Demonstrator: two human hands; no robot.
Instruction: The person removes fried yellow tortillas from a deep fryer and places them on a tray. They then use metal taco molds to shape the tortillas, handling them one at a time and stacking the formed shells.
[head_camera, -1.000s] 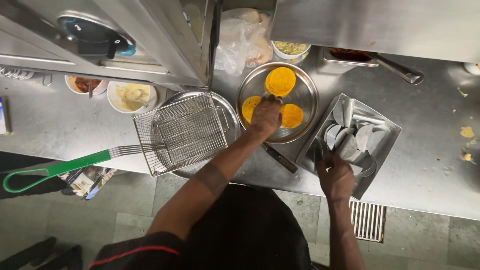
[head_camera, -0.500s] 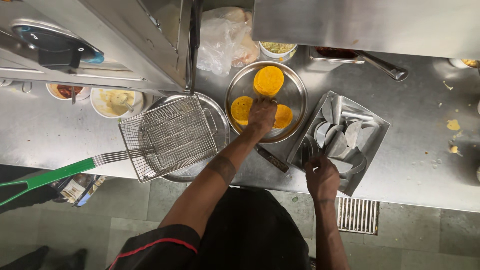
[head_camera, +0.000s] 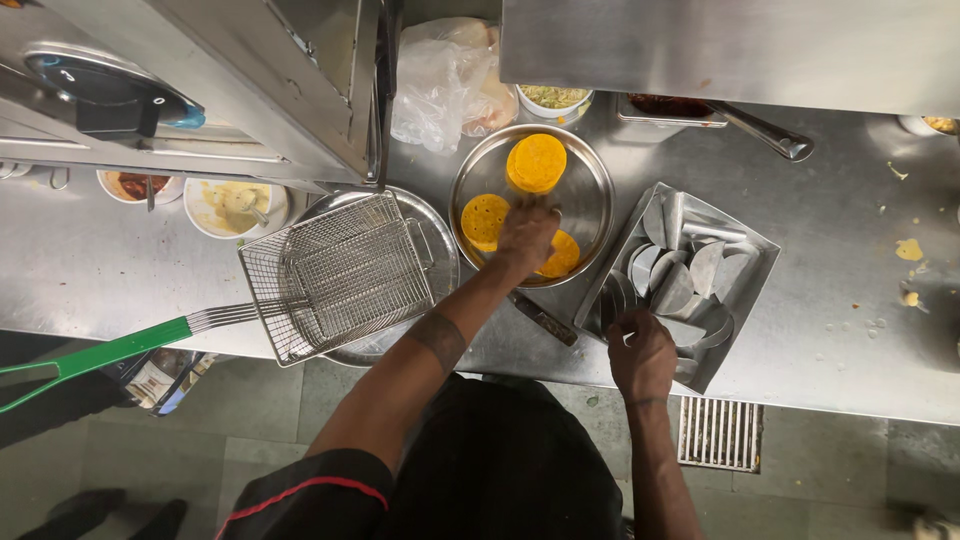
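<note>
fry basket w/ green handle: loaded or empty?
Empty. The wire fry basket shows only bare mesh, with the round metal tray under it visible through the wires. It rests tilted across that tray.

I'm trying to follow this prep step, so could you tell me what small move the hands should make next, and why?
Probably lift one yellow disc out of the round steel pan: the left hand already rests on the discs there, while the right hand reaches into the tray of metal moulds beside it.

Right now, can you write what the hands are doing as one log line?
left hand: on yellow discs in round steel pan | right hand: in steel tray of metal pieces | fry basket: untouched
</note>
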